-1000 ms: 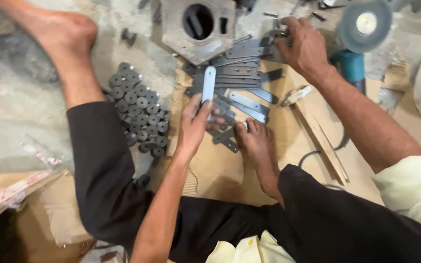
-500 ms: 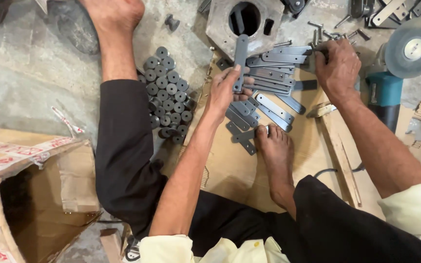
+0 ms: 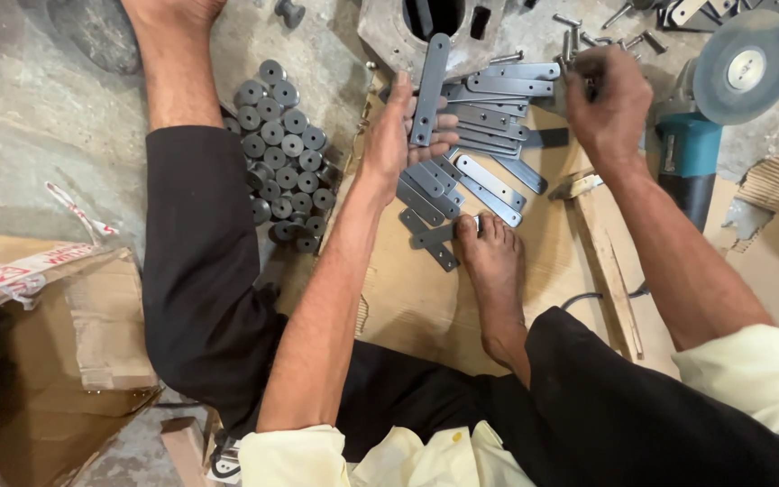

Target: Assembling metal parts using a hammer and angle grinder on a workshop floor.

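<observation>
Grey steel fills the middle of the view: the left hand point(image 3: 403, 135) lies palm up with one flat metal strip point(image 3: 429, 90) held upright along its fingers, thumb pressed on the strip's lower end. Under and beside that hand a loose pile of strips point(image 3: 484, 158) fans out over the far end of the cardboard sheet point(image 3: 426, 311) (the person's bare foot point(image 3: 493, 271) rests on the sheet, toes touching the nearest strips). The right hand point(image 3: 608, 104) is curled shut over small bolts point(image 3: 579, 41) at the pile's far right edge; what exactly it pinches I cannot tell. Round black rollers point(image 3: 283, 158) stand packed together off the sheet's left edge. An angle grinder point(image 3: 710, 108) lies just right of the right hand.
</observation>
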